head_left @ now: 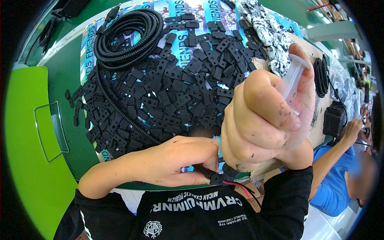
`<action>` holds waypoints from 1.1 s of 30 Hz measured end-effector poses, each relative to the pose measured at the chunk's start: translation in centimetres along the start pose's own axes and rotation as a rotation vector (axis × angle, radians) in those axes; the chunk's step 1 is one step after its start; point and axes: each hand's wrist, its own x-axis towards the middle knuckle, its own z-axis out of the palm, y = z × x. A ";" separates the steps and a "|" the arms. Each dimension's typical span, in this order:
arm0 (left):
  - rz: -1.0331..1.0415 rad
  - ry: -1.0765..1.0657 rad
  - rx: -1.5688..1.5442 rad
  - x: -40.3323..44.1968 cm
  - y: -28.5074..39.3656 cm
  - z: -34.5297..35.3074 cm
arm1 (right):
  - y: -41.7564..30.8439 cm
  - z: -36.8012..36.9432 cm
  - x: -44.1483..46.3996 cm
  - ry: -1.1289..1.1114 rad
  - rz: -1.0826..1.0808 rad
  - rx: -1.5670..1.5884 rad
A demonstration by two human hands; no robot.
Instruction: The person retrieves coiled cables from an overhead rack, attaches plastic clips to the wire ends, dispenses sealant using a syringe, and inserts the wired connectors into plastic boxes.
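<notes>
My left hand (180, 158) is closed on a black cable connector (215, 177) near the table's front edge. Red and black wires (241, 185) come out of the connector's right end. My right hand (264, 120) is raised to the right of it, its fingers wrapped round a clear plastic syringe (292, 82) with the thumb at the flanged end. The syringe's lower part is hidden inside the fist. A dark round tip (230, 170) shows just below the right hand, beside the connector. Dark smudges mark the right hand's fingers.
Many small black perforated pieces (172, 92) cover the printed sheet. A coiled black corrugated cable (154, 40) lies at the back left, with black-and-white cloth (270, 36) at the back right. A green board (30, 160) stands left. A co-worker in blue (332, 188) sits right, near a black box (335, 119).
</notes>
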 end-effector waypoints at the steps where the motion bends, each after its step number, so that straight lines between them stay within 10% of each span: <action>1: -0.001 0.002 -0.001 0.0 0.0 0.0 | 0.0 0.0 0.0 0.003 -0.001 -0.002; 33: -0.065 0.047 0.059 0.0 0.4 0.4 | 0.4 0.3 0.0 0.012 0.007 0.017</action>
